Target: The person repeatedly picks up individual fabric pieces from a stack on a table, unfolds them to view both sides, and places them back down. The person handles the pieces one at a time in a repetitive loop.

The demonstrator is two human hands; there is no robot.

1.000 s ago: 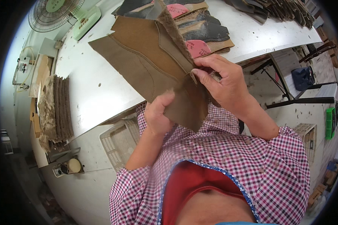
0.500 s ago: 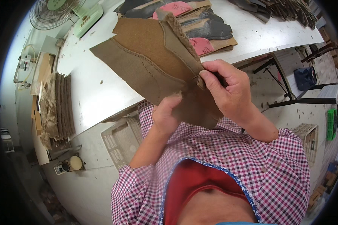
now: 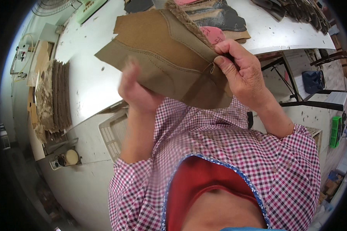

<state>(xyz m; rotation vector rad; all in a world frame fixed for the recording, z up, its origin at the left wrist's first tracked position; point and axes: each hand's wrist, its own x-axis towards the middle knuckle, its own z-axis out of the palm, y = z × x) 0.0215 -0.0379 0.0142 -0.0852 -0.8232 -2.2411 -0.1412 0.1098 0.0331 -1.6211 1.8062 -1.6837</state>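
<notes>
A brown boot upper [image 3: 158, 50], stitched from several leather panels, hangs in the air in front of the table. Fluffy fur lining shows along its upper right edge. My right hand [image 3: 241, 67] is closed on the right edge, thumb and forefinger pinching beside a small folded tab. Smeared by motion, my left hand [image 3: 137, 86] is at the lower left edge of the upper, thumb upward. Its other fingers are blurred or hidden, so I cannot tell whether it touches the leather.
On the white table [image 3: 86, 88] lie pieces with black and pink patches [image 3: 223, 23] and a dark stack [image 3: 297, 13] at the far right. Fur-lined pieces [image 3: 54, 96] stand at the left, near a green fan [image 3: 90, 9]. A plastic crate [image 3: 113, 133] is below the table edge.
My left hand has moved left and up from the bottom of the boot upper. My right hand keeps its pinch, and the upper has shifted slightly right in view.
</notes>
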